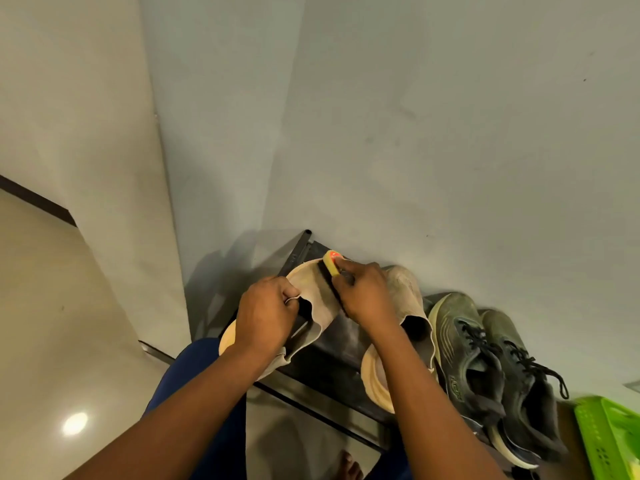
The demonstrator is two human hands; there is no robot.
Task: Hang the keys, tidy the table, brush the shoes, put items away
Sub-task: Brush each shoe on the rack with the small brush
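Observation:
A beige slip-on shoe (pixel 317 289) lies on the dark shoe rack (pixel 332 351), toe toward the wall. My left hand (pixel 266 315) grips the rim of its opening. My right hand (pixel 363 294) holds a yellow-backed shoe brush (pixel 330 268) with dark bristles pressed against the shoe's upper. The matching beige shoe (pixel 405 296) sits just to the right, partly hidden by my right arm.
A pair of dark green lace-up sneakers (pixel 491 372) stands on the rack's right end. A bright green plastic basket (pixel 609 441) is at the lower right corner. The wall is right behind the rack. Tiled floor and my bare foot (pixel 349 467) are below.

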